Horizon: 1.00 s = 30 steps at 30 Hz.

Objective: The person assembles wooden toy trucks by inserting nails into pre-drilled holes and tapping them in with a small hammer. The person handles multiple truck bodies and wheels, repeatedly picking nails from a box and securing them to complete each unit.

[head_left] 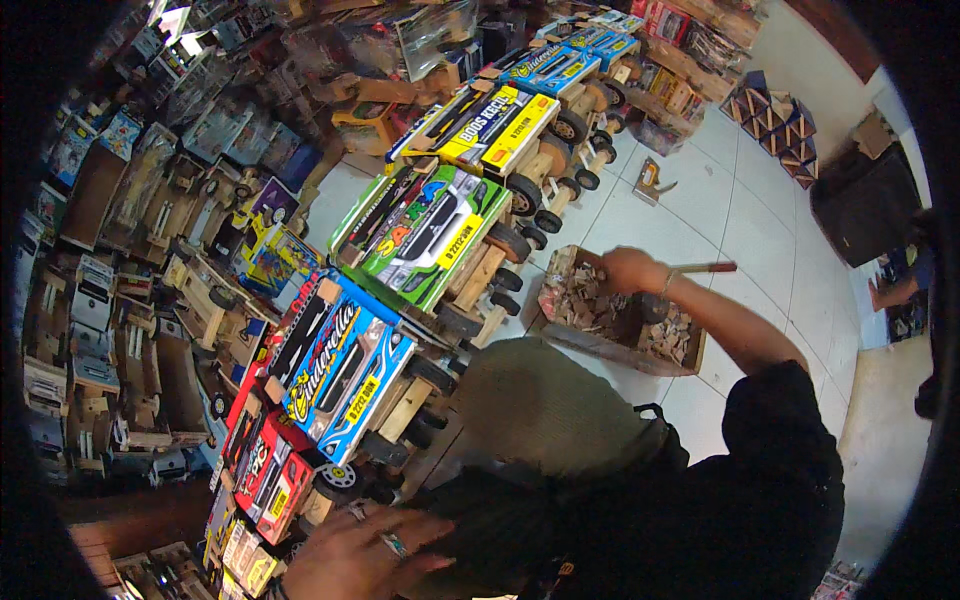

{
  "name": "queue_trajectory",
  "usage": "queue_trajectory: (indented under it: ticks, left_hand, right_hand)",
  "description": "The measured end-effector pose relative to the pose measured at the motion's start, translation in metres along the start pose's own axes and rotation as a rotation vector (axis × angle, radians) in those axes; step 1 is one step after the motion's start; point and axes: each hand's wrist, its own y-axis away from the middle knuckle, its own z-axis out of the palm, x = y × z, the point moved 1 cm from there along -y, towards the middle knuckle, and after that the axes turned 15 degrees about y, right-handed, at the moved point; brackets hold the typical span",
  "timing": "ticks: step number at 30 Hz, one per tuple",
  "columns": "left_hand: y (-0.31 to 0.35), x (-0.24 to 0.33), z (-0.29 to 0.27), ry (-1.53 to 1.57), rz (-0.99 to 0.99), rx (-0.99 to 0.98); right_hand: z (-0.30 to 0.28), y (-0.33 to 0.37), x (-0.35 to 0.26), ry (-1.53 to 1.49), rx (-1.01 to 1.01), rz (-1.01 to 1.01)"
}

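My right hand (630, 270), with a bracelet at its wrist, reaches over the left part of a shallow box (645, 368) of scrap pieces. Its fingers curl down among the scraps (590, 305); the fingertips, and whatever they grip, are hidden. Beside that wrist a stick-like handle (712, 268) with a reddish end juts rightward. My left hand (365, 550), a ring on one finger, has its fingers spread at the lower left, slightly blurred. It is nearest to the red toy truck (270, 475). A blue toy truck (345, 365) and a green one (425, 235) stand beyond.
Yellow-and-white (495, 130) and farther blue toy trucks (555, 70) continue the row. A staple gun (652, 185) lies on white floor tiles. Unfinished wooden toy bodies (150, 380) crowd the left. Stacked triangular pieces (775, 130) and a black speaker-like box (865, 205) stand right, near another person's hand (893, 290).
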Motion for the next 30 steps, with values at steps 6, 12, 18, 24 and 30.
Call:
queue_trajectory:
  ticks: [6,12,18,24,30]
  left_hand:
    - [-0.005,-0.006,0.007,0.011,0.043,0.01]
    - [-0.008,-0.004,0.003,-0.032,-0.031,0.016]
    - [-0.014,-0.01,0.002,-0.129,-0.035,-0.025]
    - [-0.018,-0.015,0.003,-0.162,-0.01,-0.016]
    - [-0.02,-0.012,0.0,-0.171,-0.089,-0.052]
  right_hand:
    - [0.055,-0.046,0.009,-0.021,-0.09,0.08]
    - [0.062,-0.063,0.013,-0.061,0.006,0.087]
    - [0.084,-0.069,-0.011,-0.156,0.169,0.218]
    - [0.07,-0.057,-0.008,-0.161,0.065,0.168]
    - [0.044,-0.017,0.033,-0.258,0.132,0.016]
